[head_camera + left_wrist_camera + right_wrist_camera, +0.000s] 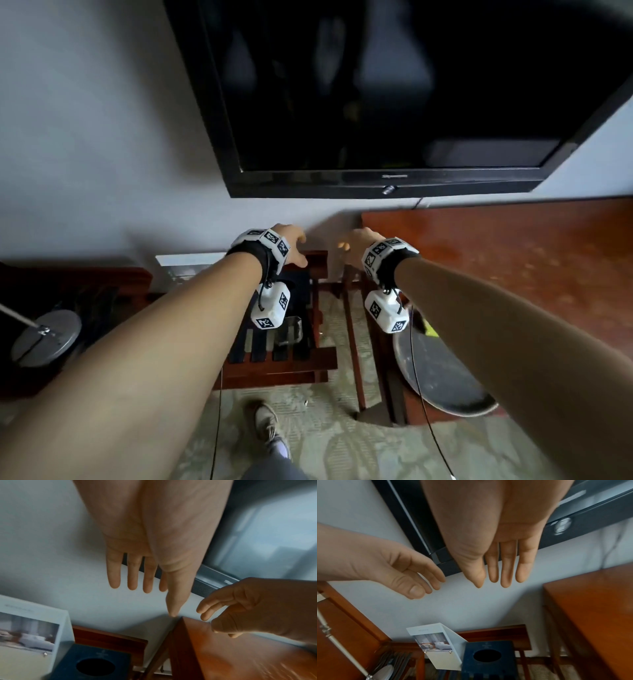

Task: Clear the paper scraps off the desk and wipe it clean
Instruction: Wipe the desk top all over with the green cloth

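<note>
Both my hands are empty: the left hand and right hand reach forward side by side, fingers loosely extended, past the near corner of the wooden surface. Only the wrist views show a dark box with a round hole and a picture card below; its writing is too blurred. The television hangs above. I see no paper scraps.

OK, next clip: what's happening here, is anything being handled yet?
Not yet. A person stands facing a wall under a TV, both arms stretched forward. The left hand and right hand are empty, fingers loosely extended, hovering in the gap beside the desk. No paper scraps or cloth show on the visible part of the desk. A dark box with a round hole sits on a low wooden rack below.
</note>
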Motion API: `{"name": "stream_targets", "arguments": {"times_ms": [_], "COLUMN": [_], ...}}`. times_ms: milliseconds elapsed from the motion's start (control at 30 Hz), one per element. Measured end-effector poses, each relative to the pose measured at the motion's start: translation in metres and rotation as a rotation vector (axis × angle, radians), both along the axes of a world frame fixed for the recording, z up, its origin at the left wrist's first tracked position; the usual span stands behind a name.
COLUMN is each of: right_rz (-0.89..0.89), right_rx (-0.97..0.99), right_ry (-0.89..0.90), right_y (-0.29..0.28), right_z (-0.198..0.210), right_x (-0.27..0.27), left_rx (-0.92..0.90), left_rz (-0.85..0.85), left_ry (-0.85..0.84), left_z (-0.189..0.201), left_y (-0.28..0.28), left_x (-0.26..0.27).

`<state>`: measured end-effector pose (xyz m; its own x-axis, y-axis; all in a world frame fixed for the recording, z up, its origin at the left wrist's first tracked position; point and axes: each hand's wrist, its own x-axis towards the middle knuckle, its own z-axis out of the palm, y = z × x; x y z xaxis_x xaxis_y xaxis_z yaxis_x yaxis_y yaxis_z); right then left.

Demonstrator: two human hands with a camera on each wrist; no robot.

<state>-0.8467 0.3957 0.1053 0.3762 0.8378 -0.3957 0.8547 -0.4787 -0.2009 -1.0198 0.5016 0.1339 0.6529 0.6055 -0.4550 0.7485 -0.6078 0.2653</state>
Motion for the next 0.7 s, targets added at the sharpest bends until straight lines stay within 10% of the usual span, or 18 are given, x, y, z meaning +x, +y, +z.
{"name": "stream_targets", "arguments": {"times_ms": [367,700], "right_rz": [-0.183,-0.262], "right_rx": [-0.093,-0.166], "right_ry": [0.029,0.189], "right_y": [-0.211,-0.261], "right_z": [-0.005,-0.079], "right_x": [0.106,0.161], "left_rx": [-0.079,-0.152], "left_rz": [-0.072,-0.065], "left_ry": [-0.04,-0.032], "left_z": [-0.024,-0.097], "left_y": [-0.17,-0.212], "left_x": [0.12,0.192]}}
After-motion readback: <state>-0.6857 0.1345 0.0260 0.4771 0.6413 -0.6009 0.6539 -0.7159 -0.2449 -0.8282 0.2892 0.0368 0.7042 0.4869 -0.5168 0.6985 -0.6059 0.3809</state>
